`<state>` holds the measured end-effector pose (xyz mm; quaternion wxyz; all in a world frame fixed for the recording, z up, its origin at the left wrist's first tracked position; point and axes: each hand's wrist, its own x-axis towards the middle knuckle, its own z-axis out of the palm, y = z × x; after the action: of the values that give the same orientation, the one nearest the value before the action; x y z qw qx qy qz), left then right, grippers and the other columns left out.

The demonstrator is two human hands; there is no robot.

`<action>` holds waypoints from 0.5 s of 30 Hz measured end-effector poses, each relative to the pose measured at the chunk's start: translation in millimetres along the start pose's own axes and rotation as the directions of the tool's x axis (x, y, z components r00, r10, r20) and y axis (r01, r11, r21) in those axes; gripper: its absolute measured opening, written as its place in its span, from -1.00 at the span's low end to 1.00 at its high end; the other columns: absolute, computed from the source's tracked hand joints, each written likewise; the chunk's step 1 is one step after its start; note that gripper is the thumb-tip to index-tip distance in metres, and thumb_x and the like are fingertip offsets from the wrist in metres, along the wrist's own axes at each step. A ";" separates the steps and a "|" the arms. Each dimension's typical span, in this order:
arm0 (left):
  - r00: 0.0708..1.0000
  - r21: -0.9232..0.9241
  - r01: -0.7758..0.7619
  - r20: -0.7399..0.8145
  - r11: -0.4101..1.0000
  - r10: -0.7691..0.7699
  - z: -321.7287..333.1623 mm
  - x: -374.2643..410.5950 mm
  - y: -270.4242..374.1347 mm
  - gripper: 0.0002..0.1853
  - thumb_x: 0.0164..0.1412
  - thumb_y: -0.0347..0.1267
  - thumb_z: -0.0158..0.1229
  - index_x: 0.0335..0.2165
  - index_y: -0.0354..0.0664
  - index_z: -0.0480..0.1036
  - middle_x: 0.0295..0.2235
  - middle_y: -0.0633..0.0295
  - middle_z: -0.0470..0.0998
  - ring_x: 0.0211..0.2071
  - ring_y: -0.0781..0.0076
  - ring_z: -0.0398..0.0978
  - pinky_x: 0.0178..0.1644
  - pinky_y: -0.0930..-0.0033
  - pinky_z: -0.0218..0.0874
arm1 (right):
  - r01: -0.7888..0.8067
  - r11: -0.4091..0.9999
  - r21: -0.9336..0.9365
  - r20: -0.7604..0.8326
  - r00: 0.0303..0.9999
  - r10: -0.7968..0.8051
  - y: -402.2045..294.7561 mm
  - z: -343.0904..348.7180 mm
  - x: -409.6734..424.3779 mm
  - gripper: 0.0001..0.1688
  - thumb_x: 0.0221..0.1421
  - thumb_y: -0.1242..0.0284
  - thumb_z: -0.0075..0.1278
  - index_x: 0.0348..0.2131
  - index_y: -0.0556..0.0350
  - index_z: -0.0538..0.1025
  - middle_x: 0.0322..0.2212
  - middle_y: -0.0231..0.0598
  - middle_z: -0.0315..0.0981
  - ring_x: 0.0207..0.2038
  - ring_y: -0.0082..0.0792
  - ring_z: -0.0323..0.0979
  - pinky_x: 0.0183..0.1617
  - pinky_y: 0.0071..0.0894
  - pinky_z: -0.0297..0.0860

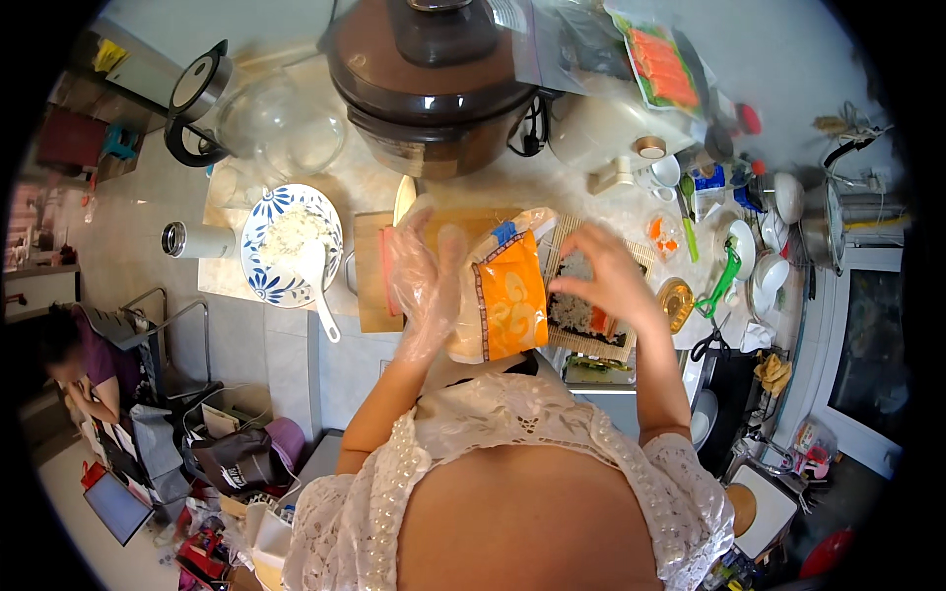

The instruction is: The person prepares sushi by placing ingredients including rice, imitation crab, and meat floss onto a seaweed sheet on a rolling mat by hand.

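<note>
My left hand (pixel 426 273), in a clear plastic glove, is beside an orange and clear plastic food bag (pixel 514 295); whether its fingers grip the bag cannot be told. My bare right hand (pixel 602 277) is right of the bag, its thumb and forefinger apart with nothing between them. Below that hand, a bamboo rolling mat (pixel 637 255) bears a dark sheet spread with rice (pixel 573 306) and orange-red strips (pixel 600 319). A wooden cutting board (pixel 373 292) lies partly behind the left hand. Further left, a blue-patterned plate (pixel 259 277) holds rice and a white rice paddle (pixel 323 299).
A brown electric cooker (pixel 436 111) stands at the back, with a glass pitcher (pixel 281 129) to its left. Green-handled scissors (pixel 728 277), a cup (pixel 661 175) and an amber-coloured container (pixel 675 303) are at the right. A steel-rimmed flask (pixel 199 240) lies left. Another person (pixel 107 366) sits at far left.
</note>
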<state>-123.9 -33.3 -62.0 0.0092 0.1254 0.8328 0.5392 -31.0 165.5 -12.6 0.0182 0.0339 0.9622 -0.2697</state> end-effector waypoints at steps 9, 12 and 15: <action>0.992 -0.010 0.042 -0.122 0.999 -0.043 7.4 -1.0 -5.9 -0.57 0.18 -0.20 -0.31 -0.11 -0.29 0.20 -0.17 0.06 0.31 -0.12 0.25 0.27 -0.03 0.36 0.04 | -0.025 0.838 0.545 0.279 0.948 -0.153 -0.7 26.0 88.5 -0.71 -0.14 0.49 0.01 -0.31 0.17 0.39 -0.42 -0.30 0.41 -0.27 -0.42 0.33 -0.16 -0.47 0.24; 0.990 -0.038 0.067 -0.122 0.997 -0.071 4.7 -0.3 -6.0 -0.61 0.15 -0.29 -0.25 -0.10 -0.31 0.18 -0.15 0.02 0.29 -0.10 0.20 0.25 -0.01 0.35 0.02 | -0.046 0.703 0.709 0.271 0.939 -0.212 10.0 29.7 90.7 -0.78 -0.14 0.55 -0.02 -0.37 0.19 0.38 -0.45 -0.30 0.42 -0.32 -0.51 0.36 -0.22 -0.53 0.28; 0.992 -0.017 0.069 -0.109 0.997 -0.071 5.4 -3.6 -6.0 -0.62 0.13 -0.33 -0.22 -0.10 -0.32 0.17 -0.14 0.00 0.27 -0.10 0.17 0.24 -0.01 0.33 0.02 | -0.031 0.643 0.765 0.226 0.948 -0.223 9.3 27.6 83.6 -0.81 -0.14 0.54 -0.02 -0.40 0.21 0.37 -0.46 -0.28 0.42 -0.35 -0.51 0.37 -0.24 -0.53 0.29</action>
<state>-120.8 -31.5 -70.1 -0.0168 0.0663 0.8323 0.5501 -113.1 163.8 -45.5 0.1333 -0.0546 0.7458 -0.6504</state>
